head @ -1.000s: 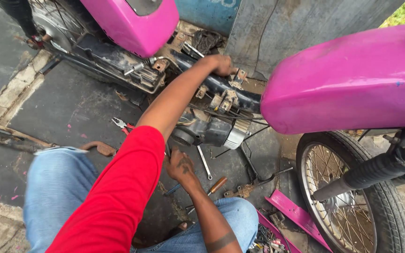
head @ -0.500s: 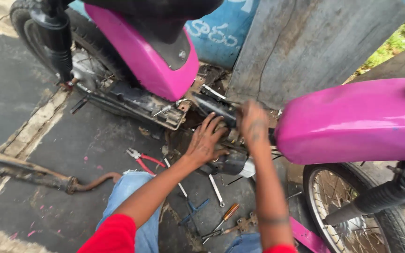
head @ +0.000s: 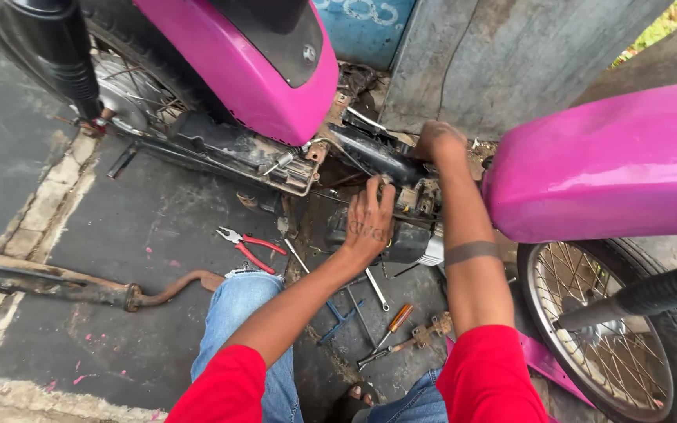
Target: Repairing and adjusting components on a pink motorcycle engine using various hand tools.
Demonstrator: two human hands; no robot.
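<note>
- My left hand (head: 367,222) lies flat on the grimy engine (head: 401,223) of a pink motorbike, fingers spread and pressed against the metal, pinching nothing.
- My right hand (head: 438,141) is curled shut around a dark frame tube (head: 370,153) just above the engine.
- The engine sits low between the two pink body panels, the rear panel (head: 244,66) and the front panel (head: 597,164), near a grey wall (head: 495,55).
- By my judgement, the work is midway: the bike is stripped around the engine, with wiring and brackets bare, and nothing looks refitted.
- The engine looks dark, oily and dusty, with a silver finned part at its lower right.
- On the ground lie red-handled pliers (head: 248,247), an orange-handled screwdriver (head: 392,323), a spanner (head: 376,288) and a rusty exhaust pipe (head: 80,288).
- A spoked wheel (head: 605,329) stands at right.
</note>
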